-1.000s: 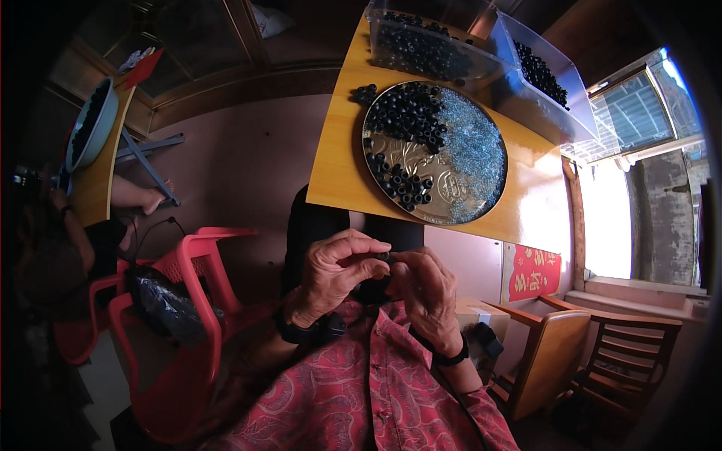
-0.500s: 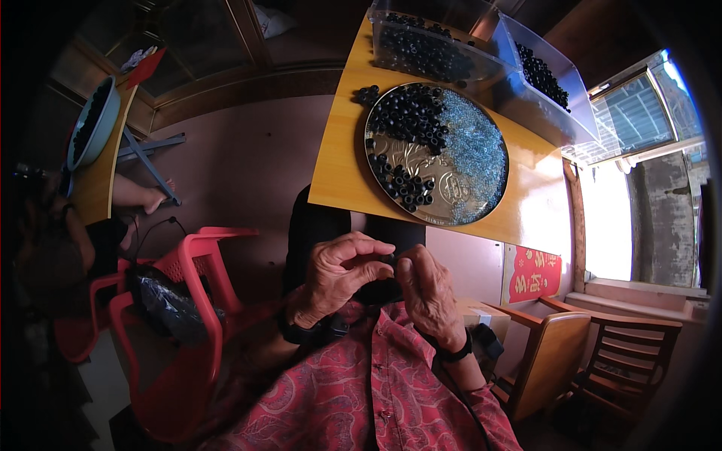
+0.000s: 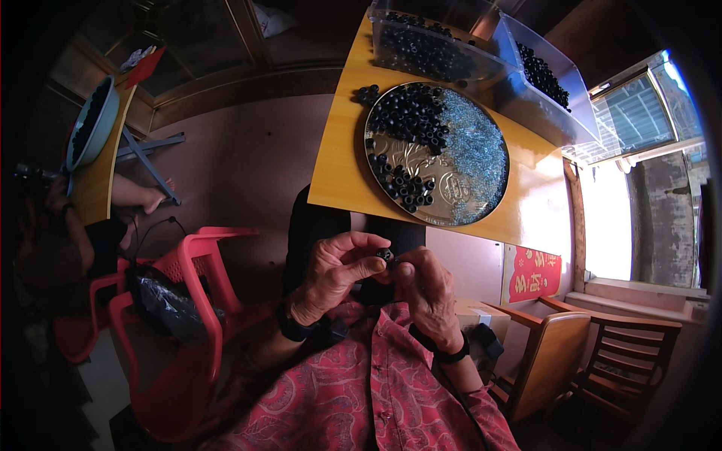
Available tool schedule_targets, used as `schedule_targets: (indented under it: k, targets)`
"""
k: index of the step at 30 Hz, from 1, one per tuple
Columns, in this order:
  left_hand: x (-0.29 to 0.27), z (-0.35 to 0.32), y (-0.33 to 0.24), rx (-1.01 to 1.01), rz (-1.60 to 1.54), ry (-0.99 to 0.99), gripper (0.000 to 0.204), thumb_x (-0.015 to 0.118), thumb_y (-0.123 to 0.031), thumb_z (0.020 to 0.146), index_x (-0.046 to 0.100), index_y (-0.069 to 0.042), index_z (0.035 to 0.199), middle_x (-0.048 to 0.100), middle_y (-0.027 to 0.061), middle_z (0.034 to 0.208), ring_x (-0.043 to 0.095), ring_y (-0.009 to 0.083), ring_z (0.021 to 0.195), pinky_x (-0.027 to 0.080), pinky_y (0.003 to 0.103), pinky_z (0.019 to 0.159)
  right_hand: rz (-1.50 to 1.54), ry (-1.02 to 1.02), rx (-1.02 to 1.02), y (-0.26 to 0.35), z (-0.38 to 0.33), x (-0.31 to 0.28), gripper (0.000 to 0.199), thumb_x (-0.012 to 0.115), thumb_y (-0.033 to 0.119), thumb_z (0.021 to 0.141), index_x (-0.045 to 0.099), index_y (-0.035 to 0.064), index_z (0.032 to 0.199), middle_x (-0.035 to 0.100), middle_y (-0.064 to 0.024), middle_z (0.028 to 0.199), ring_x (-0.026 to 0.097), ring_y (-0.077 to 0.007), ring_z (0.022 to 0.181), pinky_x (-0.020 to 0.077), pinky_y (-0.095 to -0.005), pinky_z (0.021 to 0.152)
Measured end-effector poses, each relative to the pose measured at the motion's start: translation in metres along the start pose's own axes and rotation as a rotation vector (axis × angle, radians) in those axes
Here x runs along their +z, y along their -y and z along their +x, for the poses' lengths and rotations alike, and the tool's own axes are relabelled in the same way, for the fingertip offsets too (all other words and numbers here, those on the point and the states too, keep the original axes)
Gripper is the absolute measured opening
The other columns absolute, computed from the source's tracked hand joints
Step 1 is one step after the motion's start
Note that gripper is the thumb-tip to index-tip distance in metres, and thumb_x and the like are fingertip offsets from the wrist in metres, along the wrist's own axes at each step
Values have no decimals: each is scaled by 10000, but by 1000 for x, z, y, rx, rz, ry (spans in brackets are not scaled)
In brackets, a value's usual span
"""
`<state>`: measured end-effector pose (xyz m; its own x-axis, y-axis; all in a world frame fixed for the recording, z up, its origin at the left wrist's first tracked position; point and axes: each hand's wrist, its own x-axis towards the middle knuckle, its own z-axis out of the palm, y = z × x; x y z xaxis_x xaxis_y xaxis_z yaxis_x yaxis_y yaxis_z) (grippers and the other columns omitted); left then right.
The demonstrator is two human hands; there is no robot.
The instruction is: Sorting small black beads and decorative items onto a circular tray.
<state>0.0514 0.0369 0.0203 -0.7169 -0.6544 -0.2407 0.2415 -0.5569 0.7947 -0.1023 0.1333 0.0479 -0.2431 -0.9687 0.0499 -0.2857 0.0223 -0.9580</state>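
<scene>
Over my lap, my left hand pinches a small black ring-like piece between thumb and fingertips, its round opening facing up. Close beside it, my right hand has thumb and forefinger pressed together at the piece's edge; whatever is in that pinch is too small to make out. Beyond both hands, a round metal tray lies on the yellow table. Black ring pieces cover its left side in two groups. Tiny clear bluish pieces are spread over its right side.
Two clear plastic bins with black pieces stand at the table's far side. A red plastic chair is at left, near another person's bare foot and a basin. Wooden chairs stand at right.
My left fingers have closed in and turned the black piece so it shows plainly. My right fingertips have shifted slightly, staying beside it. The tray looks the same.
</scene>
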Motion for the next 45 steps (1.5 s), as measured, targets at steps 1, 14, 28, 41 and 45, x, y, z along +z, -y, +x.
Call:
schedule_targets:
  k: [1, 14, 28, 41, 45]
  targets:
    - [0, 0, 1, -4, -75, 5, 243, 667, 7, 864, 614, 11, 1101, 667, 123, 971, 679, 185, 887, 588, 305, 781, 0, 0, 0, -1, -1, 0, 112, 536, 117, 976, 536, 5, 966, 615, -103, 777, 590, -160, 538, 472, -304, 492]
    - [2, 2, 4, -8, -188, 0, 284, 540, -120, 971, 584, -11, 1229, 672, 127, 1036, 666, 159, 879, 585, 333, 766, 113, -66, 61, 2, -1, -7, 119, 609, 59, 928, 587, -17, 1018, 671, -94, 773, 667, -130, 635, 522, -246, 556]
    - [7, 9, 8, -8, -236, 14, 268, 501, -82, 977, 597, 11, 1209, 660, 179, 1079, 657, 168, 846, 581, 339, 778, 459, -159, 249, -10, -5, -11, 163, 637, 28, 912, 596, -1, 1067, 673, -32, 839, 640, -81, 691, 486, -192, 572]
    - [7, 16, 9, -35, -133, -10, 291, 507, -166, 1005, 572, 3, 1232, 656, 152, 1052, 650, 140, 802, 575, 317, 755, 395, -183, 286, -14, 8, -16, 158, 637, 56, 923, 618, 16, 1075, 661, -14, 835, 631, -64, 703, 483, -189, 589]
    - [10, 20, 7, -36, -166, 3, 274, 524, -151, 995, 577, 3, 1215, 653, 147, 1071, 656, 145, 830, 573, 321, 777, 397, -164, 236, -18, 8, -12, 132, 639, 55, 921, 625, 17, 1046, 655, -14, 838, 623, -66, 712, 483, -190, 593]
